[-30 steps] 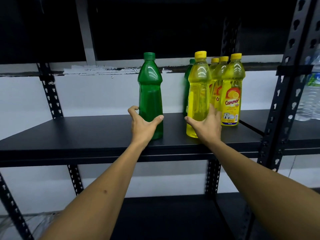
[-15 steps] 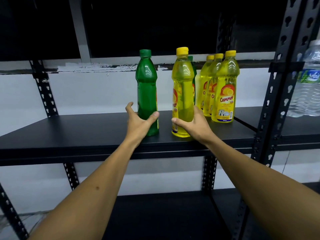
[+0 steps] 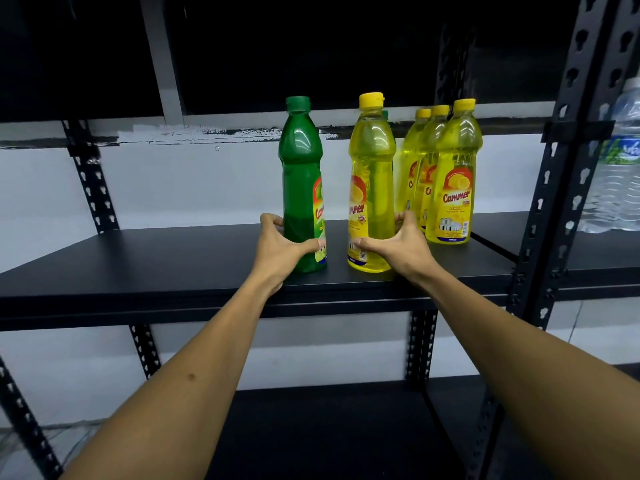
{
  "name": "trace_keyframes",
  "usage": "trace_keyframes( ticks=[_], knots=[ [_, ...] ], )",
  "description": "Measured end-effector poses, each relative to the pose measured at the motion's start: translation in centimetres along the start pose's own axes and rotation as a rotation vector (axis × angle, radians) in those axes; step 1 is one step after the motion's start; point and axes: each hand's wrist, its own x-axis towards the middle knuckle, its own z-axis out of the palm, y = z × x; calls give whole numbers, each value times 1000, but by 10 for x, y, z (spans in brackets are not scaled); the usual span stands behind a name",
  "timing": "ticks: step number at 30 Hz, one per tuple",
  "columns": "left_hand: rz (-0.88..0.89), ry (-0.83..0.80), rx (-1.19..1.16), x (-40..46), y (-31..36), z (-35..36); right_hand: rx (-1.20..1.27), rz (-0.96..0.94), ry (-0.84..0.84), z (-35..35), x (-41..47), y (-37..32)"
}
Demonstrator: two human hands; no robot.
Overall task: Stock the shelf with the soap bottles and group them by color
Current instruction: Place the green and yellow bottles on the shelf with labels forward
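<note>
A green soap bottle (image 3: pixel 300 174) stands upright on the black shelf (image 3: pixel 156 268), and my left hand (image 3: pixel 282 249) grips its base. Just to its right stands a yellow soap bottle (image 3: pixel 372 168), whose lower part my right hand (image 3: pixel 401 245) grips. Three more yellow bottles (image 3: pixel 450 174) stand in a tight row further right on the same shelf. A second green bottle (image 3: pixel 385 116) is almost hidden behind the held yellow one; only a sliver of its cap shows.
Black perforated uprights (image 3: pixel 568 161) frame the shelf on the right and at the back left (image 3: pixel 91 174). A clear water bottle (image 3: pixel 620 168) stands on the neighbouring shelf to the right. A lower black shelf (image 3: pixel 318 427) lies beneath.
My right hand has slid the yellow bottle leftward, away from the yellow row and toward the green bottle. Both bottles have turned so their labels show more. My left hand keeps its grip.
</note>
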Motion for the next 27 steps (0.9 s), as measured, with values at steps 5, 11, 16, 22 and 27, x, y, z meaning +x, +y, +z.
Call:
trace_keyframes(
  ticks=[5, 11, 16, 22, 27],
  knots=[
    [-14, -32, -129, -4, 5, -1, 73, 10, -5, -2, -1, -2],
    [-61, -1, -148, 4, -4, 2, 191, 76, -10, -10, 4, 1],
    [-39, 67, -74, 2, -2, 5, 256, 126, 66, -8, 7, 6],
    [-28, 136, 18, 0, -2, 3, 153, 78, 93, -3, 6, 7],
    [19, 35, 65, -3, 4, 6, 59, 42, 73, -1, 5, 4]
  ],
)
